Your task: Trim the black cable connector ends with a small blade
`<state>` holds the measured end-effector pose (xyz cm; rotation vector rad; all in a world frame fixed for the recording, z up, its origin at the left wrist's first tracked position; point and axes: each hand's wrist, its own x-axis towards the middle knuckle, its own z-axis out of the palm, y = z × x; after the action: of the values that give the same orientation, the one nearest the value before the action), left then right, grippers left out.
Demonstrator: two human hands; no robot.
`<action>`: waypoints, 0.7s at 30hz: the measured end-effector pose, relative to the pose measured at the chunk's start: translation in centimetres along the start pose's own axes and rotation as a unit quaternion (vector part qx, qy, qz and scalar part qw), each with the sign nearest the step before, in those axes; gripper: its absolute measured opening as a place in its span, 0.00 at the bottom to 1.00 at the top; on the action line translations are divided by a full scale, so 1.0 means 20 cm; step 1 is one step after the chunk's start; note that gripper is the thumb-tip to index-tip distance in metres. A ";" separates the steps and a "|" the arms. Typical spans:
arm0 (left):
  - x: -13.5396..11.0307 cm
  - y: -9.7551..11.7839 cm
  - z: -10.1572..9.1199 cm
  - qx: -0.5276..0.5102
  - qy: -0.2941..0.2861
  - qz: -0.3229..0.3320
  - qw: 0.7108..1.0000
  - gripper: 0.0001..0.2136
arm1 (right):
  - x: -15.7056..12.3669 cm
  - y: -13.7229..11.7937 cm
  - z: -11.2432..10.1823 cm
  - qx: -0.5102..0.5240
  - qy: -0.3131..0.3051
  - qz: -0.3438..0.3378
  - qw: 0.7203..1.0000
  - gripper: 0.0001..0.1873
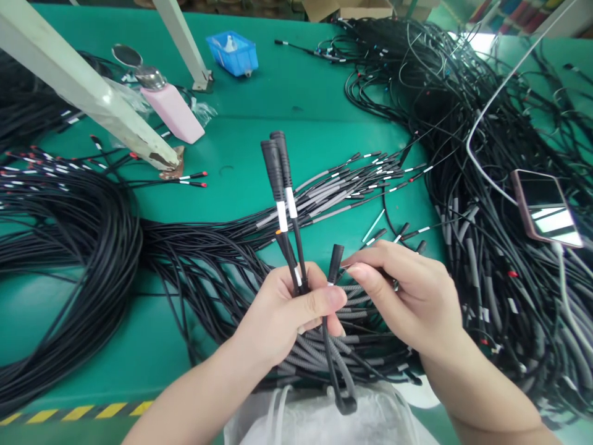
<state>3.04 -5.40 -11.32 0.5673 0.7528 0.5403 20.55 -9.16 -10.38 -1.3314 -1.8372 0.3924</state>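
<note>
My left hand (296,303) is closed around black cables with moulded connectors. Two of the connectors (272,167) point up above the fist, with white labels below them. A shorter branch with an orange tip (278,233) stands beside these. Between my left thumb and fingers another black connector (335,262) sticks up, its cable looping down below the hand. My right hand (403,284) is just right of that connector, thumb and index finger pinched together. Whatever lies in the pinch is too small to make out. Cables with grey corrugated sleeves (310,352) lie beneath both hands.
Coiled black cables (106,247) fill the left side. A big tangle of cables (440,80) covers the right, with a phone (546,207) on it. A pink bottle (171,111), a blue bin (234,54) and white metal posts (106,99) stand on the green table (278,99).
</note>
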 end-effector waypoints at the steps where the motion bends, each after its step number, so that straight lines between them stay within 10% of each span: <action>1: 0.00 0.00 0.00 0.000 -0.001 0.003 1.000 0.21 | 0.00 0.00 0.00 -0.001 -0.003 -0.003 1.000 0.10; 21: 0.00 -0.02 -0.01 0.003 -0.006 0.017 1.000 0.21 | 0.00 0.00 0.01 0.097 -0.051 0.033 0.993 0.13</action>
<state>3.02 -5.63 -11.70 0.5896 0.7341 0.5664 20.37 -9.06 -10.52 -1.2593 -1.7910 0.6683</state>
